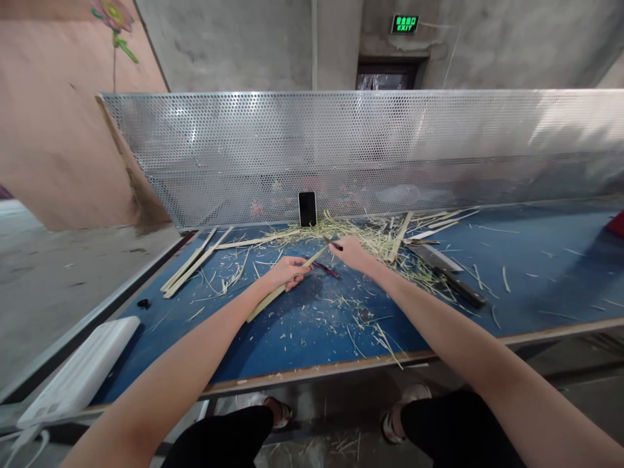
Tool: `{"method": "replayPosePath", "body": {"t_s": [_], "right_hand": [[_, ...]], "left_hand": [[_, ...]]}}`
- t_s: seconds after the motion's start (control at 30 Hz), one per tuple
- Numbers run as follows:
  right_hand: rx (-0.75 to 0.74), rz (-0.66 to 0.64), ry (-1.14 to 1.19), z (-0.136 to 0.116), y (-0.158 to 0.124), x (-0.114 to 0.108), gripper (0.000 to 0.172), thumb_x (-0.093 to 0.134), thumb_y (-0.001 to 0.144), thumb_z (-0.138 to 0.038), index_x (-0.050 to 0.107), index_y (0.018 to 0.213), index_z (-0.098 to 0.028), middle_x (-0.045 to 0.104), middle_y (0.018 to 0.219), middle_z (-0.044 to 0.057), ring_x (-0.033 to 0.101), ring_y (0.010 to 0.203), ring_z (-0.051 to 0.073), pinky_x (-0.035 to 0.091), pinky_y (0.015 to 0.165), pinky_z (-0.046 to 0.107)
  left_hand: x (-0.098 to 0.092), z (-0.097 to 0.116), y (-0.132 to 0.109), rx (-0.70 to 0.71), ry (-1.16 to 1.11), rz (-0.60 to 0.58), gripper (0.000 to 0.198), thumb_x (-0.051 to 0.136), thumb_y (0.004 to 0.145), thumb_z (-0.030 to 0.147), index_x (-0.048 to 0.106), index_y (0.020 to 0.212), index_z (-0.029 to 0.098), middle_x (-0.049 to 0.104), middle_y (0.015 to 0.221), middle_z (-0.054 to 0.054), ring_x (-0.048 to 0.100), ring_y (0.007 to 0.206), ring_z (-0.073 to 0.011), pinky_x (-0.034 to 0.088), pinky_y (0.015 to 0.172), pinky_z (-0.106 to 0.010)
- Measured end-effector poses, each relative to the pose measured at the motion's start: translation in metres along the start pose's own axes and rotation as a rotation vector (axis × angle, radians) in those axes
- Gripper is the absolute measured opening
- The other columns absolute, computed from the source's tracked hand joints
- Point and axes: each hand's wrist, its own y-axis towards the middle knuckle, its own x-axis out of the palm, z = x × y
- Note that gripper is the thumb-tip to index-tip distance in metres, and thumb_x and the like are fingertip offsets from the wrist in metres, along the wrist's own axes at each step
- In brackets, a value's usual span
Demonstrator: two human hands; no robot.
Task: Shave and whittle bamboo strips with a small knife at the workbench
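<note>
My left hand (291, 272) is closed around a pale, flat bamboo strip (267, 303), which slants from the near left up toward my other hand. My right hand (351, 251) grips a small knife (333, 244) at the strip's far end. Most of the knife's handle is hidden in my fingers. A dark, thin pen-like stick (324, 268) lies on the blue tabletop (312, 325) between and just below my hands. Behind them is a heap of thin shavings (373, 239).
A cleaver (451, 276) lies to the right. Loose strips (195, 263) rest at left, more (441, 224) at back right. A phone (307, 209) leans upright against the perforated metal screen (292, 143). A white power strip (82, 370) sits at the left edge.
</note>
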Motion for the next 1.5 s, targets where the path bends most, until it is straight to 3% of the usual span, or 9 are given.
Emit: {"method": "replayPosePath", "body": {"t_s": [0.13,0.23,0.33,0.47,0.57,0.8,0.9,1.2,1.5], "right_hand": [[-0.259,-0.092,0.119,-0.039,-0.015,0.022,0.034,0.05,0.104,-0.033,0.074,0.085,-0.018,0.063,0.073,0.004,0.052,0.07,0.018,0.037,0.07,0.032],[-0.318,-0.135,0.116,-0.049,-0.018,0.027,0.036,0.048,0.105,-0.032,0.071,0.082,-0.017,0.061,0.071,0.004,0.048,0.068,0.016,0.034,0.069,0.031],[-0.251,-0.09,0.094,-0.031,-0.01,0.017,0.036,0.049,0.105,-0.033,0.071,0.083,-0.015,0.061,0.071,0.004,0.046,0.066,0.015,0.032,0.067,0.03],[0.017,-0.011,0.042,0.004,0.005,-0.002,0.039,0.048,0.106,-0.033,0.069,0.079,-0.015,0.056,0.063,0.003,0.044,0.057,0.015,0.03,0.061,0.031],[0.09,-0.008,0.01,0.009,0.007,-0.006,0.04,0.048,0.106,-0.03,0.069,0.076,-0.014,0.053,0.06,0.003,0.042,0.055,0.015,0.03,0.061,0.031],[-0.302,-0.167,0.11,-0.041,-0.017,0.013,0.037,0.048,0.107,-0.035,0.079,0.106,-0.014,0.066,0.077,0.006,0.051,0.068,0.016,0.036,0.068,0.03],[-0.37,-0.207,0.101,-0.045,-0.02,0.014,0.036,0.049,0.107,-0.033,0.079,0.115,-0.015,0.067,0.078,0.006,0.05,0.069,0.016,0.035,0.069,0.03],[0.08,-0.017,0.031,0.013,0.005,0.0,0.038,0.046,0.107,-0.034,0.075,0.096,-0.011,0.063,0.069,0.008,0.049,0.058,0.016,0.034,0.06,0.03],[-0.341,-0.233,0.153,-0.042,-0.02,0.013,0.042,0.046,0.105,-0.028,0.072,0.134,-0.011,0.074,0.088,0.011,0.053,0.066,0.016,0.038,0.067,0.029]], "left_hand": [[0.003,0.002,-0.001,0.018,-0.019,0.033,0.013,0.07,0.087,0.025,0.068,0.095,0.015,0.05,0.05,0.006,0.038,0.03,-0.0081,0.028,0.032,-0.021],[0.003,0.003,-0.001,0.028,-0.019,0.033,0.014,0.071,0.088,0.027,0.067,0.094,0.015,0.049,0.049,0.006,0.039,0.029,-0.0077,0.03,0.033,-0.02],[0.003,0.004,-0.001,0.009,-0.006,0.03,0.02,0.074,0.087,0.031,0.067,0.097,0.015,0.049,0.05,0.007,0.039,0.03,-0.0072,0.03,0.033,-0.02],[0.002,0.006,-0.003,-0.022,0.019,0.013,0.025,0.076,0.087,0.034,0.069,0.103,0.015,0.051,0.053,0.007,0.039,0.032,-0.0071,0.03,0.033,-0.02],[0.001,0.005,-0.002,-0.025,0.028,-0.002,0.025,0.076,0.087,0.035,0.069,0.102,0.016,0.053,0.054,0.006,0.04,0.032,-0.0074,0.032,0.034,-0.02],[-0.001,-0.001,0.002,0.01,-0.005,0.025,0.017,0.072,0.088,0.028,0.07,0.098,0.014,0.051,0.05,0.006,0.039,0.03,-0.0082,0.029,0.032,-0.021],[-0.001,-0.002,0.002,0.037,0.0,0.0,0.019,0.072,0.089,0.029,0.072,0.098,0.013,0.05,0.049,0.005,0.04,0.03,-0.0085,0.032,0.034,-0.021],[-0.003,-0.001,0.001,-0.016,-0.016,-0.001,0.028,0.075,0.088,0.033,0.072,0.106,0.013,0.051,0.053,0.006,0.04,0.033,-0.0079,0.032,0.033,-0.021],[0.001,0.0,0.0,0.014,-0.025,0.001,0.019,0.075,0.087,0.032,0.068,0.091,0.015,0.051,0.051,0.005,0.04,0.031,-0.0077,0.03,0.033,-0.021]]}}
